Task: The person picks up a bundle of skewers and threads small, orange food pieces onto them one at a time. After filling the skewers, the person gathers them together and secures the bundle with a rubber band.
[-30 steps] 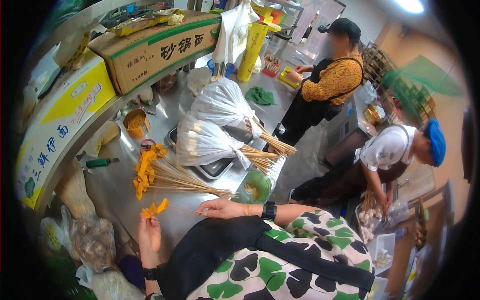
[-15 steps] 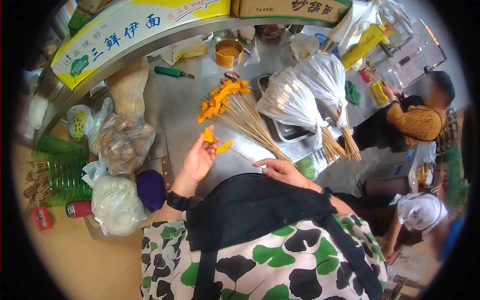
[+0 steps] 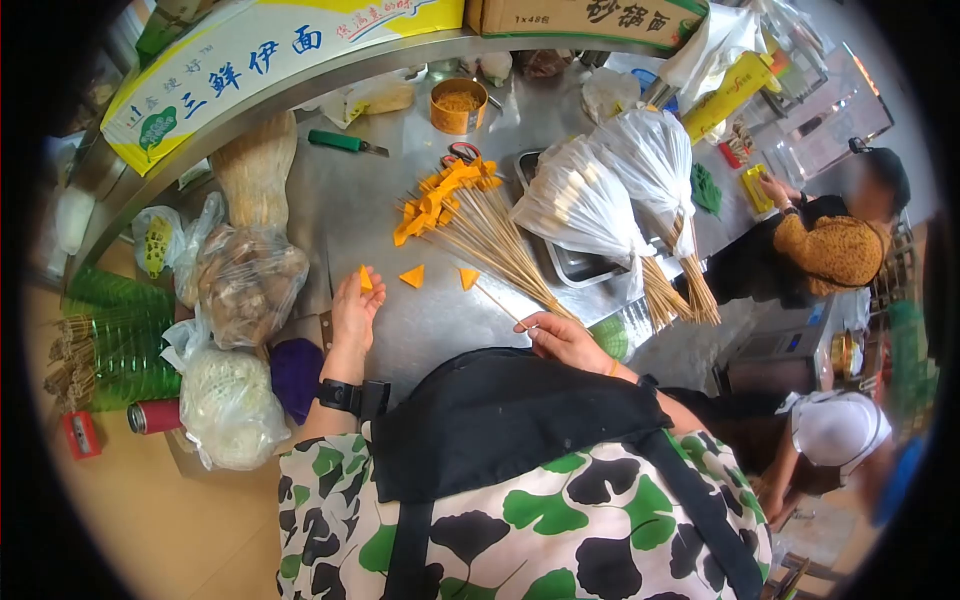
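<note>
My left hand holds an orange triangular piece at its fingertips, over the left part of the metal table. Pinched in my right hand is a thin wooden skewer, with one orange piece on its far tip. Between the hands, another orange triangle lies on the metal. Beyond them rests a fan of skewers with orange pieces at their ends.
White-bagged skewer bundles lie on a black tray at the right. A green-handled knife, scissors and a round tin sit farther back. Plastic bags line the left. Two people are at the right.
My left hand has moved left, away from the skewer, with an orange piece in its fingers. One orange triangle now lies on the metal. The skewer has shifted slightly right.
</note>
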### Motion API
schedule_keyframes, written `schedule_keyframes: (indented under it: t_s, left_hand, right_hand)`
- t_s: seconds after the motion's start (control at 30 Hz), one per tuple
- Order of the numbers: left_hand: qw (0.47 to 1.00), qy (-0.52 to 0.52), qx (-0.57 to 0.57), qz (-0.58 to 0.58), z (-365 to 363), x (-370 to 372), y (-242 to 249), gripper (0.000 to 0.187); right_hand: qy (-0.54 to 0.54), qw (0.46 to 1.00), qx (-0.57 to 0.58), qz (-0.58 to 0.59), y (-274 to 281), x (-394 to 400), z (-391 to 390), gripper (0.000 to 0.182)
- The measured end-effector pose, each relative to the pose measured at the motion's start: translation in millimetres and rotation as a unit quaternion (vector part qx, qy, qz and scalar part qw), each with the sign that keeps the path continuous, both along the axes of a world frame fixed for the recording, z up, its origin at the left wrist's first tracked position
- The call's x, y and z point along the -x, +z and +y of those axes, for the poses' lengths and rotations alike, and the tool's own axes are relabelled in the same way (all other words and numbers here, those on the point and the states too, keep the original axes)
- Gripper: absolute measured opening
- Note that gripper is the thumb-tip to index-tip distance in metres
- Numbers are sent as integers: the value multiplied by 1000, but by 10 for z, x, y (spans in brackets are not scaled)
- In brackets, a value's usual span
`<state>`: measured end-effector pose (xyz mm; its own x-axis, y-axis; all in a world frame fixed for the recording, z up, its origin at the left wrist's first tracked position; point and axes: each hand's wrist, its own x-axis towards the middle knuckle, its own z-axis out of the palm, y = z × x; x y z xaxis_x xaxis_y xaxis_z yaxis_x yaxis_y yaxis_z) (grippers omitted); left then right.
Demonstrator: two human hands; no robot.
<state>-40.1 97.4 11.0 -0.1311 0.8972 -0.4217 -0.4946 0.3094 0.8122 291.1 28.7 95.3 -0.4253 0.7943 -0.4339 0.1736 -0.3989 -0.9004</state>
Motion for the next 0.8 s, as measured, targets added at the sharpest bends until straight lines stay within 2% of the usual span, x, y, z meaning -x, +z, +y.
schedule_keyframes:
  t_s: [0.07,0.13,0.17,0.23,0.27,0.3,0.37,0.4,0.5,0.57,0.63,0.73,0.8]
  left_hand:
    - [998,-23,26,45,1,16,-124,32]
    - [974,-109,-1,199,50,-49,-225,30]
    - [950,-149,-17,273,99,-108,-272,30]
    - [910,-143,-111,372,214,-237,-306,31]
    - [883,-134,-156,422,258,-284,-319,33]
    - [794,-196,-169,550,161,-414,-7,32]
    - [755,-200,-200,592,207,-462,-159,29]
    - [734,-197,-206,616,226,-412,-198,27]
    - [726,-233,-175,623,122,-295,-35,22]
    - [739,-242,-154,610,1,-133,18,21]
    - [736,-257,-149,608,-92,67,37,25]
    - [725,-212,-187,628,-274,328,251,33]
    - [774,-171,-240,559,-279,622,472,34]
  right_hand:
    - [-3,999,12,-32,-122,-34,28,19]
    - [34,995,-31,-88,-200,-61,66,18]
    - [51,990,-55,-119,-234,-87,92,18]
    - [70,985,-75,-141,-216,-116,189,18]
    - [82,982,-86,-149,-181,-127,270,17]
    - [100,973,-113,-174,-225,-146,293,17]
    - [124,958,-148,-211,-170,-96,373,18]
    - [118,959,-169,-193,-264,-95,437,19]
    - [142,964,-155,-162,-281,-84,639,20]
    - [150,974,-112,-124,-146,-111,695,22]
    - [182,968,-95,-148,-29,-154,734,24]
    - [227,964,-65,-122,7,-228,781,28]
    - [236,966,-43,-97,4,-323,754,31]
